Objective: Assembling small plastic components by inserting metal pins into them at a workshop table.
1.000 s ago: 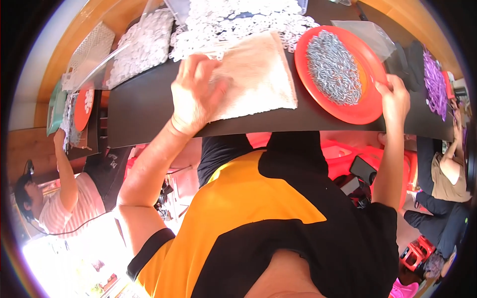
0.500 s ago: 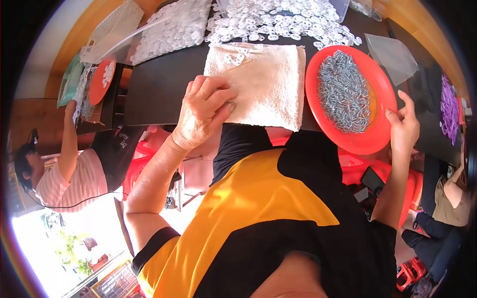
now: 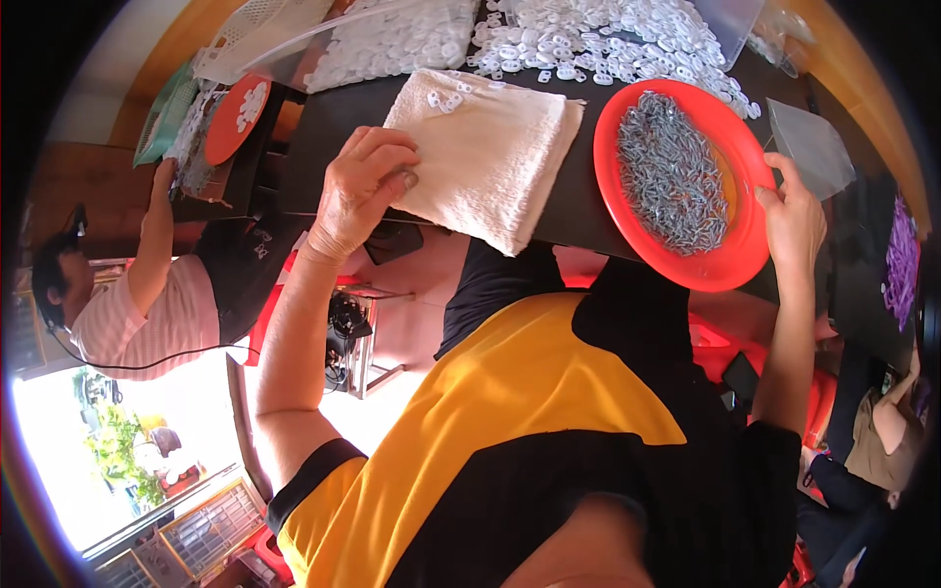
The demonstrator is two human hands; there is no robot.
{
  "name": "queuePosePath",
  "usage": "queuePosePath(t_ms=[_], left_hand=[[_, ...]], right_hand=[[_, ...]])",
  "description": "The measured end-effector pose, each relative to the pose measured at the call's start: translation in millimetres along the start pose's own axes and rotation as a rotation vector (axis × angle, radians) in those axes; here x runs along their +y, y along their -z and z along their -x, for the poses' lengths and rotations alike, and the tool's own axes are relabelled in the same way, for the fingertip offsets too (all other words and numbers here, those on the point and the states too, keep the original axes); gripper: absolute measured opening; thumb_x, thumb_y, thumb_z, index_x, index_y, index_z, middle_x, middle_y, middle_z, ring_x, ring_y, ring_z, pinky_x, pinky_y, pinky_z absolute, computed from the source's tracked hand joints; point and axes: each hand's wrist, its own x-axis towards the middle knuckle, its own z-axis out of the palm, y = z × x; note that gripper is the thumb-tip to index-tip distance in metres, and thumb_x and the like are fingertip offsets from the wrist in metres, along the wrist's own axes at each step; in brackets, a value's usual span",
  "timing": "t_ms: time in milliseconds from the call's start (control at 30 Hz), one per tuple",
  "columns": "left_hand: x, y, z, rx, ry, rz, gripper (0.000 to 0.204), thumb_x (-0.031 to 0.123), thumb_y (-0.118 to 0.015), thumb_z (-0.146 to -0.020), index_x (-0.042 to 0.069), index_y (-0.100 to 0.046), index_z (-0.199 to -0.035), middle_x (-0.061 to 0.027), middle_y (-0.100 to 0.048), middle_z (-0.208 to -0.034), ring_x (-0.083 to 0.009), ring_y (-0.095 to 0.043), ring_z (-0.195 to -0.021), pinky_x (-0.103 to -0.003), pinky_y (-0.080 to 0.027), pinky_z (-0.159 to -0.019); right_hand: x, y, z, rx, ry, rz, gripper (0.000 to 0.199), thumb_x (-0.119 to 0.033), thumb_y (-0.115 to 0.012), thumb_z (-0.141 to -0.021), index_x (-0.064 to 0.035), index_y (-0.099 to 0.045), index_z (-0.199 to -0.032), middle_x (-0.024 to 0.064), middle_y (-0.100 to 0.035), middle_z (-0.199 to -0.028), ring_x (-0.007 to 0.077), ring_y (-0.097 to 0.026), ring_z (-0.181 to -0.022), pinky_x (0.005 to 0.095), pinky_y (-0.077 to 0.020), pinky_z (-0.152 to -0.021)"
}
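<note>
Red plate point(image 3: 608, 167), placed just right of a folded towel point(image 3: 490, 157), piled with metal pieces point(image 3: 676, 176), rim gripped by a half-closed right hand point(image 3: 796, 223), left hand point(image 3: 361, 191) loosely curled at the towel's left edge — can't tell if it's pinched — few white bits point(image 3: 452, 102) strewn on top.

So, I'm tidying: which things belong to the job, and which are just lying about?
Seemingly in use:
cream towel, by left hand
red plate of metal pieces, in right hand
white pieces, some on towel

Seemingly lying about:
clear plastic sheet
purple strips
</note>
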Motion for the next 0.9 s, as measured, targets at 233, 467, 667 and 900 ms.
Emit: queuePosePath(t_ms=[233,467,667,900], left_hand=[[19,-9,-13,0.135,-0.042,-0.271,0.020,-0.003,-0.063,-0.068,0.004,-0.063,-0.087,-0.0077,-0.062,-0.092,-0.0296,-0.057,-0.088,-0.037,-0.048,-0.078],[27,-32,-31,0.150,-0.045,-0.193,0.026,0.012,-0.074,-0.072,0.005,-0.066,-0.095,-0.0098,-0.060,-0.095,-0.0317,-0.054,-0.091,-0.039,-0.047,-0.081],[33,-27,-35,0.146,-0.002,-0.251,0.025,0.008,-0.072,-0.068,0.005,-0.065,-0.091,-0.0094,-0.059,-0.092,-0.0309,-0.055,-0.093,-0.039,-0.048,-0.080],[46,-57,-60,0.125,0.084,-0.099,0.018,0.007,-0.071,-0.072,0.002,-0.065,-0.088,-0.0112,-0.061,-0.088,-0.0284,-0.058,-0.085,-0.037,-0.049,-0.074]], right_hand=[[-2,1,-12,-0.061,0.020,-0.010,0.037,-0.022,-0.065,-0.081,-0.0210,-0.059,-0.117,0.0152,-0.068,-0.086,0.0366,-0.065,-0.085,0.0475,-0.0466,-0.073],[-13,15,-17,-0.048,0.101,0.079,0.035,-0.021,-0.066,-0.081,-0.0184,-0.060,-0.115,0.0158,-0.069,-0.091,0.0373,-0.066,-0.089,0.0483,-0.0493,-0.075],[-37,22,-17,0.096,0.523,0.008,0.029,-0.015,-0.065,-0.083,-0.0144,-0.061,-0.111,0.0105,-0.062,-0.105,0.0320,-0.064,-0.091,0.0424,-0.0503,-0.075],[-67,-8,-25,-0.071,0.868,-0.244,0.012,-0.009,-0.065,-0.078,-0.0050,-0.058,-0.087,0.0091,-0.059,-0.083,0.0281,-0.060,-0.074,0.0390,-0.0454,-0.065]])
